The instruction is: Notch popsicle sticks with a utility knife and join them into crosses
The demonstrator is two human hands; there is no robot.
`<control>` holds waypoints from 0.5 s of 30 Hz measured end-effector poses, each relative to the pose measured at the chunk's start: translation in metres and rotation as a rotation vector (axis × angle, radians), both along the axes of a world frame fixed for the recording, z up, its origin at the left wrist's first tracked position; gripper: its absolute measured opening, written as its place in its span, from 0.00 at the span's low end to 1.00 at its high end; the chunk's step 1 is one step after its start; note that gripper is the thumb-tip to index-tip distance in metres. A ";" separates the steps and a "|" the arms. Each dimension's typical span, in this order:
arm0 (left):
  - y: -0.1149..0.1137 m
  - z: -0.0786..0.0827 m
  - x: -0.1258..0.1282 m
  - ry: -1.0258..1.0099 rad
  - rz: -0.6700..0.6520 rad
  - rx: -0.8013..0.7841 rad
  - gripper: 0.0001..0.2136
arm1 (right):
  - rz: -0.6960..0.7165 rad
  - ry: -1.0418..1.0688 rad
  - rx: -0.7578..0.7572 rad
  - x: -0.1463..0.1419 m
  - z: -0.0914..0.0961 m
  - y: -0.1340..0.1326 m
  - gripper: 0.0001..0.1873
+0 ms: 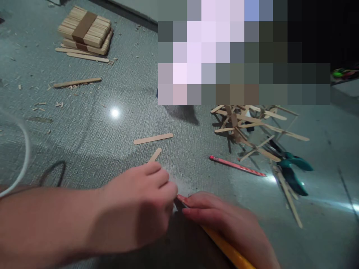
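My left hand (146, 201) is closed in a fist, fingers curled down. From behind its knuckles pokes the rounded end of a wooden craft stick (155, 154); the rest is hidden by the hand. My right hand (224, 218) is wrapped round a long yellow-orange tool (227, 248), its kind partly covered by the fingers. The fingertips of both hands almost meet, and what lies between them is hard to make out. Another craft stick (153, 139) lies flat just beyond my left hand.
A banded bundle of craft sticks (84, 28) sits at the back left, with loose sticks and shavings nearby. To the right are a frame of joined sticks (252, 121), a red striped pencil (237, 166) and green-handled pliers (293, 173). A white cable (27, 145) curves in at left.
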State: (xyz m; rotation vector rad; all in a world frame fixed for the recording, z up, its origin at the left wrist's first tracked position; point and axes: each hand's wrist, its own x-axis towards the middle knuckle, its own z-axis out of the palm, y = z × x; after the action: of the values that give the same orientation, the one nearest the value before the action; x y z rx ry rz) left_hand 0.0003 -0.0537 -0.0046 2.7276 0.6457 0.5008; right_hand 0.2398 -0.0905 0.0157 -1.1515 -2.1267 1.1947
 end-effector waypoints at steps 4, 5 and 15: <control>-0.020 0.007 -0.001 0.197 -0.073 0.116 0.07 | 0.004 0.029 -0.022 0.001 -0.003 0.003 0.10; -0.023 0.008 -0.001 0.213 -0.071 0.148 0.08 | -0.001 0.033 -0.034 0.001 -0.004 0.003 0.10; -0.023 0.007 0.002 0.170 0.008 0.266 0.19 | -0.008 0.128 -0.149 0.005 -0.005 0.001 0.11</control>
State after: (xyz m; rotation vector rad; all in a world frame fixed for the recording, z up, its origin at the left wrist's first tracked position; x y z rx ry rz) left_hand 0.0019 -0.0765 0.0023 3.0456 0.6741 0.3837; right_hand 0.2450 -0.0900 0.0104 -1.1124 -1.9639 1.4044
